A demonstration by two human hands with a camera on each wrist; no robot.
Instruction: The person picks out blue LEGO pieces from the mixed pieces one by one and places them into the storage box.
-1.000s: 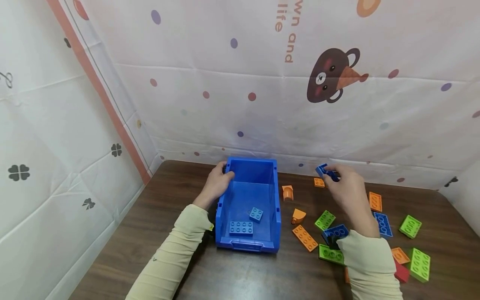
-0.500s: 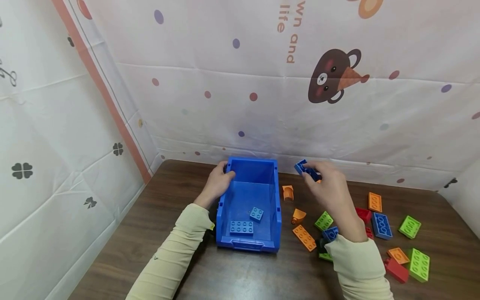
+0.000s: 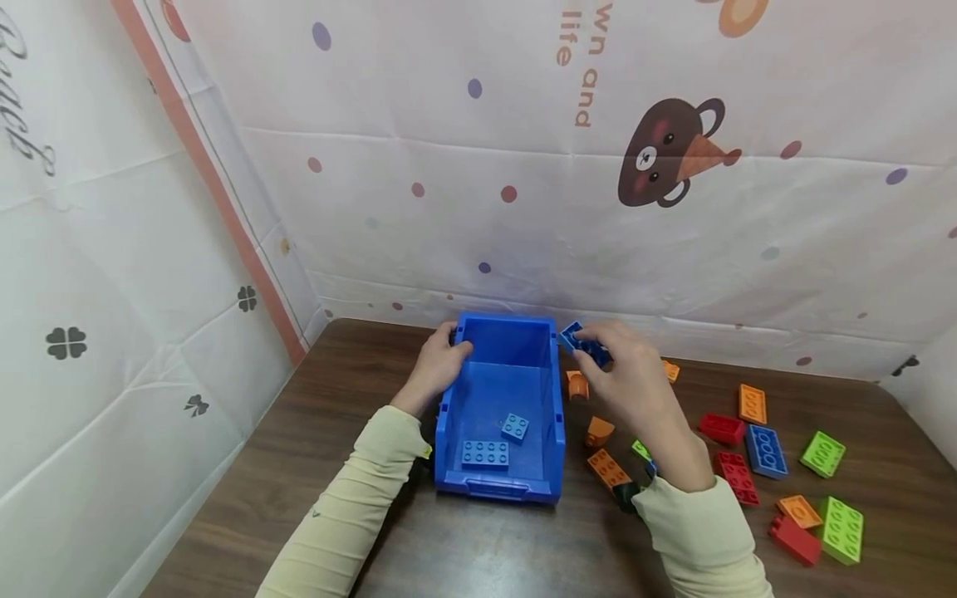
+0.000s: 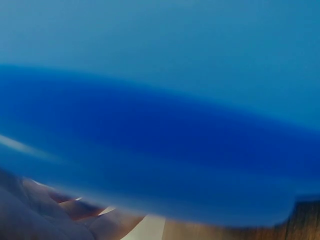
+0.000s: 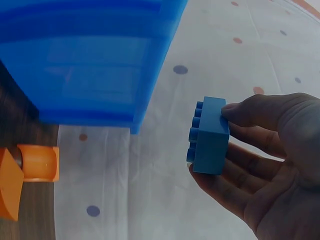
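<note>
A blue open-front bin (image 3: 498,488) stands on the table, with two blue building bricks inside: a longer brick (image 3: 485,453) near the front and a small square brick (image 3: 514,427) behind it. My left hand (image 3: 437,363) grips the bin's left wall, thumb over the rim; in the left wrist view the bin wall (image 4: 150,135) hides most of that hand. Just right of the bin's back corner, my right hand (image 3: 631,374) pinches a blue brick (image 5: 212,135) between thumb and fingers, above the table. Its studs point toward the bin in the right wrist view.
Right of the bin lie an orange arched piece (image 3: 577,385), an orange wedge (image 3: 599,431) and an orange brick (image 3: 609,468). Farther right are scattered red bricks (image 3: 736,478), a blue brick (image 3: 766,451) and green bricks (image 3: 841,530). A printed cloth (image 3: 523,208) hangs behind the table.
My right hand has moved left with the blue brick, from over the loose bricks to beside the bin. The left hand and the bin have stayed put.
</note>
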